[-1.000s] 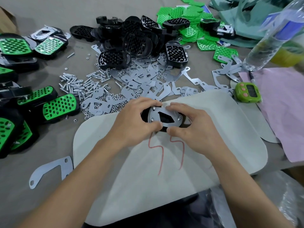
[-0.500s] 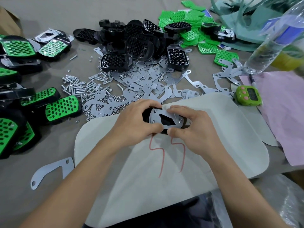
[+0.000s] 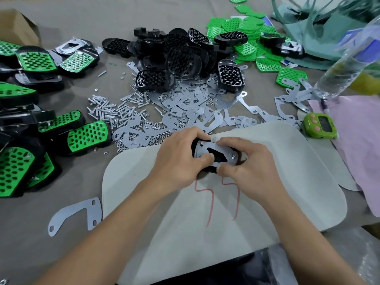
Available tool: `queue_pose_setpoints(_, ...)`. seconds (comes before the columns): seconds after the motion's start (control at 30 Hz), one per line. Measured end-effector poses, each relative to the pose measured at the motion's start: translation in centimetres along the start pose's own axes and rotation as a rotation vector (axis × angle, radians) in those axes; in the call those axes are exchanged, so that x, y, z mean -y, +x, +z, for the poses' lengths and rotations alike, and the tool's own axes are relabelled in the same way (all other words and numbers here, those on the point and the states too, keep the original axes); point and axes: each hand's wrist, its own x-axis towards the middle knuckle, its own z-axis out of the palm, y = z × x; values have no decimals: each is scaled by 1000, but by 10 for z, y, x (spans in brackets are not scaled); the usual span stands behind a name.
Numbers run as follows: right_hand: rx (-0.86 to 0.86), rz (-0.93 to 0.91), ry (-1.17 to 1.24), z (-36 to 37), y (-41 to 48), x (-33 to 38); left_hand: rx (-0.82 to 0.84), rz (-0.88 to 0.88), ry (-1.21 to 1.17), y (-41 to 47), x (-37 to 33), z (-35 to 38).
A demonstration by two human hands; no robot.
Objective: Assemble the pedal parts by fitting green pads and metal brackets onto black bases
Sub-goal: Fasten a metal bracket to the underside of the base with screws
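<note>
Two hands meet over one part. The left hand (image 3: 181, 159) and the right hand (image 3: 248, 167) are both curled round a black base (image 3: 194, 148), one at each end, with the thumbs on its near edge and the fingers over its far edge. A metal bracket (image 3: 230, 152) lies flat on top of the base, with a screw head showing near each end. The part sits low over a white mat (image 3: 287, 192) on the grey tabletop (image 3: 61, 243).

The only writing that can be read is two red zigzag strokes (image 3: 211, 200) on the mat, just nearer than the hands. They look like "55". A clear bottle (image 3: 345, 64) far right of the right hand carries a blue label too blurred to read. A green timer (image 3: 319, 128) with pink buttons lies right of the right hand, its display dark.

Beyond the hands flat metal brackets (image 3: 185, 103) are spread out, touching the mat's far edge. Farther still there is a heap of black bases (image 3: 181, 58), and green pads (image 3: 246, 27) are piled behind and right of it. Loose screws (image 3: 107, 112) and small nuts (image 3: 144, 136) lie beyond and left of the left hand. Finished pedals (image 3: 86, 136), green on black, are stacked far left. One single bracket (image 3: 76, 212) lies alone, left of the left forearm, just beside the mat. A pink sheet (image 3: 359, 161) covers the tabletop to the far right.
</note>
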Motion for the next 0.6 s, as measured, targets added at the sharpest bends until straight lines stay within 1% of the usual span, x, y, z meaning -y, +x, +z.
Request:
queue_pose_setpoints(0.1, 21, 25, 32, -8, 5, 7, -44, 16, -2, -4, 1, 2)
queue_pose_setpoints(0.17, -40, 42, 58, -14, 18, 19, -62, 18, 1, -5, 1, 3)
queue_pose_setpoints(0.2, -68, 15, 27, -14, 28, 26, -67, 15, 6, -6, 0, 3)
queue_pose_setpoints(0.27, -36, -57, -120, -6, 53, 43, -59, 8, 24, -5, 0, 3)
queue_pose_setpoints(0.37, 169, -154, -479, 21, 92, 66, -46, 16, 48, -3, -3, 1)
queue_pose_setpoints(0.47, 307, -233, -698, 43, 116, 79, -62, 11, 27, -3, -2, 0)
queue_pose_setpoints(0.53, 344, -273, -785, 50, 126, 81, -70, -13, -6, -4, -1, 2)
queue_pose_setpoints(0.6, 318, -297, -845, 54, 132, 81, -78, -40, -37, -4, -1, 2)
